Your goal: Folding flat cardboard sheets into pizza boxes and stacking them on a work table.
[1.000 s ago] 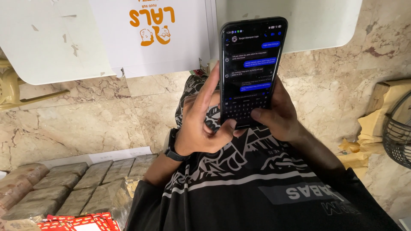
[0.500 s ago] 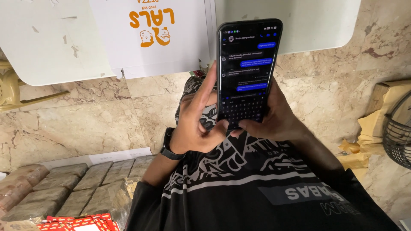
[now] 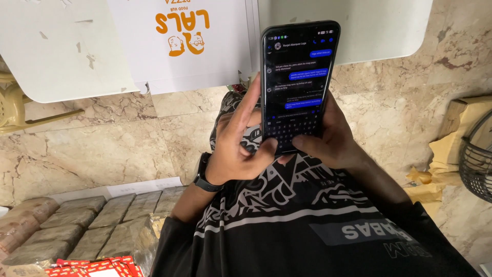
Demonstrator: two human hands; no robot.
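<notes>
Phone (image 3: 297, 84) at the 12 o'clock position, upright, screen toward the camera so its dark chat view and keyboard stay readable. Right hand (image 3: 335, 136) wraps the back and lower edge from 3 o'clock; left hand (image 3: 238, 149), wearing a black watch (image 3: 205, 174), clasps the left side, thumb over the keys. Both hands are closed on it. Wrapped blocks (image 3: 87, 225) lie at 8 o'clock on the marble floor (image 3: 97, 149).

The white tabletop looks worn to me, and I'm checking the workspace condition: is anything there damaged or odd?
Yes. The white tabletop has chipped, flaking patches on its surface at upper left. Otherwise nothing stands out: both hands, left hand and right hand, hold the phone upright, and the wrapped blocks lie in tidy rows.
</notes>
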